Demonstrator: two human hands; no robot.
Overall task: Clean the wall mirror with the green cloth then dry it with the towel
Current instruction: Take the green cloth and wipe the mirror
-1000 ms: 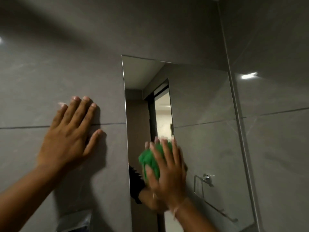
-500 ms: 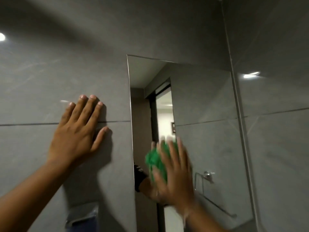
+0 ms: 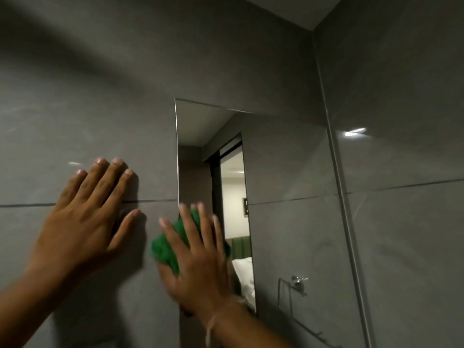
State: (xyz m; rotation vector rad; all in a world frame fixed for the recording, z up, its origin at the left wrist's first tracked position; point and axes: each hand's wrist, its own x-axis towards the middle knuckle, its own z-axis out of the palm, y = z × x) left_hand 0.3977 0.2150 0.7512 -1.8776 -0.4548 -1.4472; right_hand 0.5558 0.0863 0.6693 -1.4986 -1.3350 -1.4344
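Note:
The wall mirror [image 3: 283, 187] is set flush in the grey tiled wall and reaches to the right corner. My right hand [image 3: 198, 257] presses the bunched green cloth [image 3: 164, 247] flat against the mirror's left edge, and part of the cloth overlaps onto the tile. My left hand [image 3: 88, 219] lies flat on the wall tile to the left of the mirror, fingers spread, holding nothing. No towel is in view.
The mirror reflects a doorway, a bed and a chrome towel ring [image 3: 296, 282]. The side wall [image 3: 401, 172] meets the mirror at the right corner. Grey tile wall [image 3: 88, 96] fills the left and top.
My right hand slid the green cloth leftward, from the middle-left of the mirror to its left edge. The view tilted upward and to the left; my left hand stayed planted on the tile.

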